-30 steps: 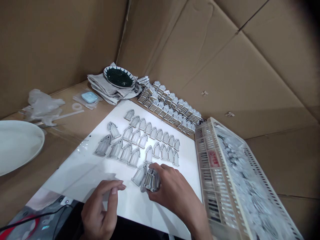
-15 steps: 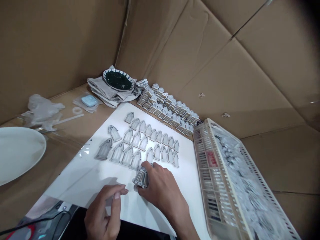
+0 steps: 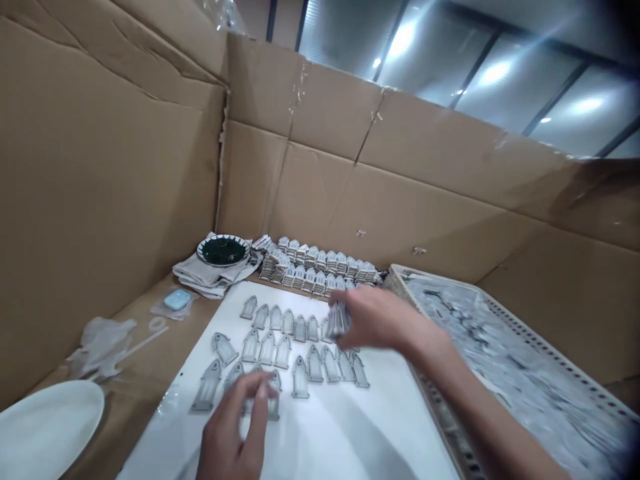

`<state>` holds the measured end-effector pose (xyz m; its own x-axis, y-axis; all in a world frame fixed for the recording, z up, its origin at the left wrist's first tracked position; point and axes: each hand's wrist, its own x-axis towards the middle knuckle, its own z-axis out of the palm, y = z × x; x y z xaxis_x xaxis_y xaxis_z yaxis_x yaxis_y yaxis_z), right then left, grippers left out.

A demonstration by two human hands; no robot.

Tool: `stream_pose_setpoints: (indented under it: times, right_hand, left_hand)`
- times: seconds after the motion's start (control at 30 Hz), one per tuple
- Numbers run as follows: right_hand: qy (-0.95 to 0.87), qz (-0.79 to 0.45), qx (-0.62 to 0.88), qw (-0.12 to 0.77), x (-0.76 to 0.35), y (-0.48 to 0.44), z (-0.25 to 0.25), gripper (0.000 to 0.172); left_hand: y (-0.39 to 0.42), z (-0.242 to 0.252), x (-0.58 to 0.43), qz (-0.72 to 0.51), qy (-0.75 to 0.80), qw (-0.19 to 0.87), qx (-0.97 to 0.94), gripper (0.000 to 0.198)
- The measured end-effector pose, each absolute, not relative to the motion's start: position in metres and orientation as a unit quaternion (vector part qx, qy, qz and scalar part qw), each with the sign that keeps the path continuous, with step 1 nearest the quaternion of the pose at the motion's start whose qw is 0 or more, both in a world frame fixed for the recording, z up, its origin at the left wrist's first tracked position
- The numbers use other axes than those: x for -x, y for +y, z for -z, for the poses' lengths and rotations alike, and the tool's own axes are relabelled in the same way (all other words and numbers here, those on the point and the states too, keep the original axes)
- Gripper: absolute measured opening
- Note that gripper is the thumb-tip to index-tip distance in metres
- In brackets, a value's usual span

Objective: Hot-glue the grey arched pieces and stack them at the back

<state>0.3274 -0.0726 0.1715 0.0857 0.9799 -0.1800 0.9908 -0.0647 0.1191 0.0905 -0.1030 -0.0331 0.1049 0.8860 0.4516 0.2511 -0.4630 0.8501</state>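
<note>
My right hand (image 3: 367, 317) is closed around a stack of small metal arch-shaped pieces (image 3: 339, 320), held above the far right part of the white board (image 3: 320, 437). Over the front left of the board hovers my left hand (image 3: 237, 420), thumb and forefinger near each other; whether anything is between them is unclear. It partly covers some flat arch-shaped pieces. More such pieces (image 3: 300, 378) lie in rows across the board. Behind the board, stacks of similar pieces (image 3: 320, 283) stand in two rows, partly hidden by my right hand.
A patterned plate of dark green material (image 3: 223, 251) rests on folded cloths at the back left. Nearer are a blue item (image 3: 177, 299), crumpled plastic (image 3: 100, 343) and a white plate (image 3: 50, 427). A crate of bagged parts (image 3: 500, 353) stands right. Cardboard walls (image 3: 425, 193) enclose the table.
My right hand has lifted the stack from the board and carried it away toward the back rows. My left hand has shifted slightly over the front pieces. The view has tilted up.
</note>
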Motion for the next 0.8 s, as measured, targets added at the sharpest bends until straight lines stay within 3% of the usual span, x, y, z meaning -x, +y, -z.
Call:
stream_pose_setpoints:
  times: [0.13, 0.27, 0.33, 0.57, 0.8]
  right_hand:
    - [0.696, 0.028, -0.712, 0.090, -0.366, -0.003, -0.183, 0.075]
    - [0.722, 0.053, -0.685, 0.087, -0.384, 0.060, -0.154, 0.068]
    - [0.728, 0.060, -0.677, 0.095, -0.386, 0.085, -0.136, 0.056]
    - [0.715, 0.074, -0.678, 0.151, -0.377, 0.149, -0.098, 0.044]
    - [0.698, 0.099, -0.678, 0.208, -0.366, 0.182, -0.088, 0.039]
  left_hand:
    - [-0.036, -0.012, -0.113, -0.427, 0.461, 0.376, -0.681, 0.036]
    - [0.046, -0.034, -0.149, -0.463, 0.473, 0.368, -0.653, 0.030]
    - [0.086, -0.036, -0.165, -0.475, 0.482, 0.355, -0.645, 0.029]
    - [0.201, -0.003, -0.201, -0.474, 0.539, 0.362, -0.595, 0.033]
    - [0.253, 0.033, -0.220, -0.454, 0.517, 0.409, -0.599, 0.040]
